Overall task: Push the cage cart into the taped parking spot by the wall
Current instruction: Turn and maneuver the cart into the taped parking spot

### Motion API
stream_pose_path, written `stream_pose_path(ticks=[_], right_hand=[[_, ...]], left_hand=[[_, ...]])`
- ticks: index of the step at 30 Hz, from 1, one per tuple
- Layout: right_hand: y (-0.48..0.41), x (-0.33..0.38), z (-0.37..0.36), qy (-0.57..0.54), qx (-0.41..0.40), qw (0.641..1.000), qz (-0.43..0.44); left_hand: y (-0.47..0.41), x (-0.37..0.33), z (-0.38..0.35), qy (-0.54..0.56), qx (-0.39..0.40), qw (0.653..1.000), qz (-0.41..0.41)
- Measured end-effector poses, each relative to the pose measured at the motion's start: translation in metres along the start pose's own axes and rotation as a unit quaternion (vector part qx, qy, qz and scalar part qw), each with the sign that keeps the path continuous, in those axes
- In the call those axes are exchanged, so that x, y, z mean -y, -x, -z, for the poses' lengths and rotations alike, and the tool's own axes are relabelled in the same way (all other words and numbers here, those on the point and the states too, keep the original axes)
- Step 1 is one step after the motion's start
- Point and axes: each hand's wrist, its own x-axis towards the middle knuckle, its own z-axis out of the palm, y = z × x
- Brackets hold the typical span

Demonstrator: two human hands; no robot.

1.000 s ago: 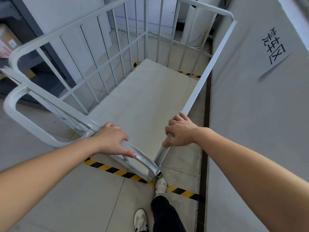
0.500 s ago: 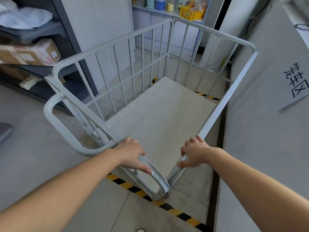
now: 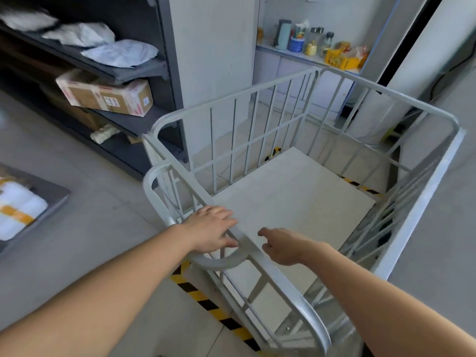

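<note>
The grey metal cage cart (image 3: 257,96) stands against the grey wall (image 3: 443,228) on the right, its pale deck empty. Yellow-and-black floor tape (image 3: 213,310) runs under its near end, and more tape (image 3: 360,185) shows beyond its far end. My left hand (image 3: 212,231) lies flat on the near top rail, fingers spread, not gripping. My right hand (image 3: 279,244) hovers just above the deck side of that rail, fingers loose, touching nothing.
A dark shelf unit (image 3: 123,73) with a cardboard box (image 3: 105,92) and white bags stands at left. A grey tray with white rolls (image 3: 18,210) sits low at far left. A counter with bottles (image 3: 309,42) lies beyond the cart.
Both hands have let go of the cart rails. The right hand came off the side rail and moved left. My view has risen and pulled back from the cart.
</note>
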Motion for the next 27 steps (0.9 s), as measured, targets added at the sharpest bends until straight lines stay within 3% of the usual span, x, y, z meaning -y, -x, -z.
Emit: stream_pose_path(ticks=[10,18,21,27], right_hand=[[-0.123,0.132,0.044,-0.031,-0.076,0.996,-0.046],[-0.187,0.175,0.053,-0.124,-0.119,0.978,-0.121],[-0.210,0.185,0.065,-0.131,-0.117,0.977,-0.123],[-0.263,0.206,0.094,-0.183,-0.113,0.972,-0.099]], left_hand=[[0.021,0.166,0.021,-0.013,0.030,0.999,0.033],[0.010,0.237,0.026,0.030,-0.017,0.999,-0.005],[-0.006,0.263,0.037,0.041,-0.052,0.998,-0.012],[-0.050,0.324,0.049,-0.007,-0.031,0.999,-0.013]])
